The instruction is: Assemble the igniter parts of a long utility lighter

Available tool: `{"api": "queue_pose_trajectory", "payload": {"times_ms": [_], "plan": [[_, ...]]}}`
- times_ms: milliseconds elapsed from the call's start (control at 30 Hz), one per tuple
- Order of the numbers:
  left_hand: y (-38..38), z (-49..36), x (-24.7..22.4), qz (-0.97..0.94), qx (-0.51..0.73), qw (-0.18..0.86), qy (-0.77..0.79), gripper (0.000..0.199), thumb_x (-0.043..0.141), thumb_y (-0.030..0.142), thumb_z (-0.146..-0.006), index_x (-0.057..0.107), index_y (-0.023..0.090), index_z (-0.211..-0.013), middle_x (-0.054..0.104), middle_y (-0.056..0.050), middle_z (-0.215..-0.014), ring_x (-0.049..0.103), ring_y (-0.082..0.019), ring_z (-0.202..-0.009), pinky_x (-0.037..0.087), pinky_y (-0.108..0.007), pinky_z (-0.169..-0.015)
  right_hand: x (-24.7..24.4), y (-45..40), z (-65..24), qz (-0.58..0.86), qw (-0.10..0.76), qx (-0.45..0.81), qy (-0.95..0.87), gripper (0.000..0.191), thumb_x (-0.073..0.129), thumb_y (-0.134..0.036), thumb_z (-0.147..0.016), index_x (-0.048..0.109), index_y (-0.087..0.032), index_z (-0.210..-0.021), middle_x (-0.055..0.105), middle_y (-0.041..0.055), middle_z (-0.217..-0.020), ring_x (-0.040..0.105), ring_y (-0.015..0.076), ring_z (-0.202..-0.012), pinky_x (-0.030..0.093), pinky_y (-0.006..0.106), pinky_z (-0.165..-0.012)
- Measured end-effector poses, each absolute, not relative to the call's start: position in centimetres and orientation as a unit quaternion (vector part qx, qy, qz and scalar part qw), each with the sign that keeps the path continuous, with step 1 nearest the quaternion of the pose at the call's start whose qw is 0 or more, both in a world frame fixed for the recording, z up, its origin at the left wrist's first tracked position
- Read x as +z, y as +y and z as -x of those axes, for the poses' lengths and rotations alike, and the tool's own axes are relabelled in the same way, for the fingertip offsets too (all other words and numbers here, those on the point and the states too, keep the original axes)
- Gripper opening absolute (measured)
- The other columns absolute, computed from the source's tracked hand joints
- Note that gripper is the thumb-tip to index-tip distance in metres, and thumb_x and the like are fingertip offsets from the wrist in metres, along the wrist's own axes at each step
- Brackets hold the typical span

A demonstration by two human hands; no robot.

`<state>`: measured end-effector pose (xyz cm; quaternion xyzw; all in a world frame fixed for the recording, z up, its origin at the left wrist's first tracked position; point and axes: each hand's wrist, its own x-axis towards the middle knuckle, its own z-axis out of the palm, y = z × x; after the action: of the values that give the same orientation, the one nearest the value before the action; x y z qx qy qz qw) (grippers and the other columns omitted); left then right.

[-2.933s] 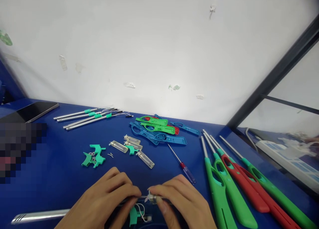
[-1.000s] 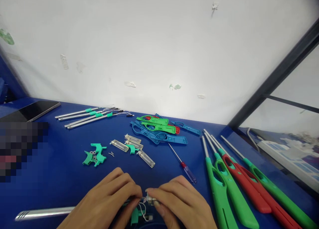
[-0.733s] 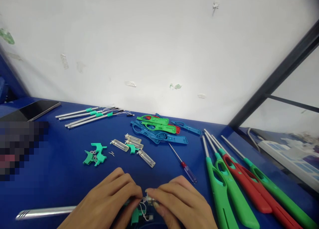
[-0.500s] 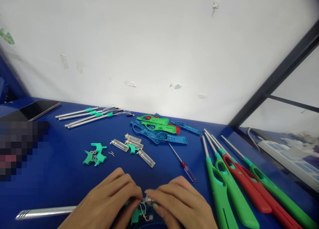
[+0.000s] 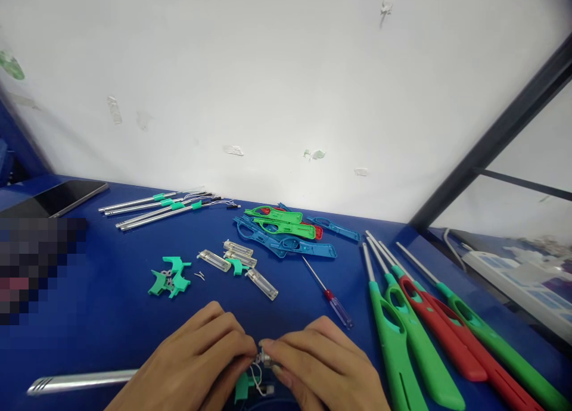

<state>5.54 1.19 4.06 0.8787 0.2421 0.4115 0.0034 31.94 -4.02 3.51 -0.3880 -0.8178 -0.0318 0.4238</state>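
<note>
My left hand (image 5: 192, 363) is closed in a pinch at the end of a thin white tube (image 5: 255, 375), close against the right fingertips. Between thumb and fingers, my right hand (image 5: 328, 366) grips a small lighter fuel tank (image 5: 267, 358); only its pale nozzle end shows, the rest being covered by the fingers. Under the hands lie a teal trigger piece (image 5: 242, 388) and a small dark part with a white end (image 5: 268, 390). A silver lighter barrel (image 5: 83, 381) sticks out to the left from beneath my left hand.
Teal triggers (image 5: 172, 277), clear fuel tanks (image 5: 262, 284) and coloured casing halves (image 5: 308, 246) lie ahead. Wired barrels (image 5: 147, 211) are back left, near a phone (image 5: 58, 198). A screwdriver (image 5: 333, 301) and several long lighters (image 5: 429, 339) lie on the right. A white wall (image 5: 277, 89) stands behind.
Both hands stay almost in place. The nozzle end between the fingertips has shifted very slightly; everything else lies as before.
</note>
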Motion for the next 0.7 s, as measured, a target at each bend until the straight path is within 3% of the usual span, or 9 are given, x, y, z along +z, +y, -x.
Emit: {"api": "queue_pose_trajectory", "payload": {"times_ms": [200,333,500,600,633,700], "plan": [[1.4,-4.6,4.0,-0.879,0.392,0.008,0.271,0.031,0.047,0.043,-0.145,0.074,0.035,-0.133,0.09,0.014,-0.109,0.085,-0.004,-0.096,0.057,-0.009,-0.114,2.5,-4.2,-32.7,0.411,0.407,-0.031,-0.815,0.026,0.073,-0.03,-0.136,0.094,-0.034,-0.152,0.101,-0.0011,-0.118,0.095,0.0175,-0.091,0.079,0.025,-0.091],[1.4,-4.8,4.3,-0.889,0.381,0.008,0.253,0.039,0.038,0.039,-0.146,0.072,0.034,-0.126,0.087,0.014,-0.105,0.083,-0.002,-0.095,0.054,-0.006,-0.111,2.6,-4.2,-32.6,0.408,0.404,-0.026,-0.818,0.027,0.071,-0.031,-0.137,0.094,-0.032,-0.151,0.101,-0.0008,-0.117,0.095,0.0176,-0.092,0.078,0.025,-0.091],[1.3,-4.8,4.0,-0.895,0.367,-0.006,0.254,0.046,0.037,0.036,-0.146,0.076,0.033,-0.12,0.088,0.011,-0.104,0.083,-0.005,-0.093,0.057,-0.01,-0.109,2.6,-4.2,-32.4,0.406,0.409,-0.023,-0.817,0.025,0.071,-0.035,-0.138,0.094,-0.033,-0.149,0.1,-0.0033,-0.114,0.094,0.0152,-0.088,0.076,0.022,-0.09],[1.5,-2.6,2.4,-0.907,0.314,-0.066,0.273,0.044,0.043,0.035,-0.142,0.087,0.037,-0.139,0.096,0.009,-0.123,0.09,-0.01,-0.116,0.06,-0.016,-0.127,2.3,-4.1,-32.5,0.413,0.406,-0.023,-0.815,0.025,0.074,-0.033,-0.137,0.092,-0.035,-0.153,0.101,-0.0041,-0.118,0.094,0.0165,-0.092,0.078,0.025,-0.09],[1.6,-1.3,1.7,-0.913,0.277,-0.1,0.284,0.044,0.048,0.029,-0.138,0.087,0.044,-0.151,0.096,0.012,-0.142,0.091,-0.012,-0.135,0.053,-0.023,-0.145,2.2,-4.1,-32.5,0.415,0.404,-0.022,-0.815,0.025,0.074,-0.032,-0.136,0.091,-0.035,-0.155,0.101,-0.0039,-0.119,0.095,0.0173,-0.094,0.078,0.026,-0.091],[1.7,1.5,0.4,-0.906,0.241,-0.118,0.328,0.042,0.062,0.035,-0.131,0.084,0.052,-0.163,0.093,0.016,-0.159,0.089,-0.015,-0.151,0.045,-0.031,-0.155,2.0,-4.1,-32.5,0.417,0.404,-0.016,-0.814,0.026,0.077,-0.03,-0.134,0.091,-0.034,-0.156,0.1,-0.0032,-0.118,0.094,0.0185,-0.095,0.079,0.027,-0.09]]}}
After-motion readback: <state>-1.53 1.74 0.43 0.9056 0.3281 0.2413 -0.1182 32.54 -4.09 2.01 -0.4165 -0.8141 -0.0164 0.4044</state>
